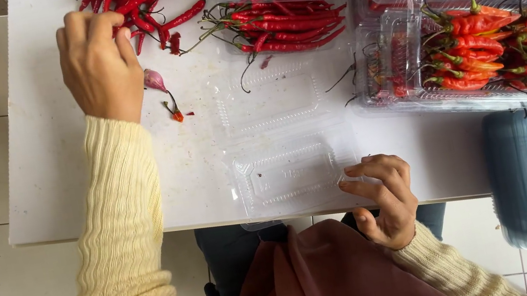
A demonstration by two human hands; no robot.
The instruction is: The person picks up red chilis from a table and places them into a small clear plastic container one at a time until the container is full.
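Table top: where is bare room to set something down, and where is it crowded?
Bare table runs along the left edge, below the left hand and left of the open clamshell. Another patch lies right of the right hand. Crowded: the loose chilies at the top and the packed trays on the right.

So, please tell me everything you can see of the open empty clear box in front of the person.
The box is a hinged clamshell of thin clear plastic, with ribbed bottoms. It lies fully open and empty on the white table, one half toward the chilies, the other at the near edge. The right hand touches that near half's right corner with its fingertips. The left hand is away from it, at the loose chili pile.
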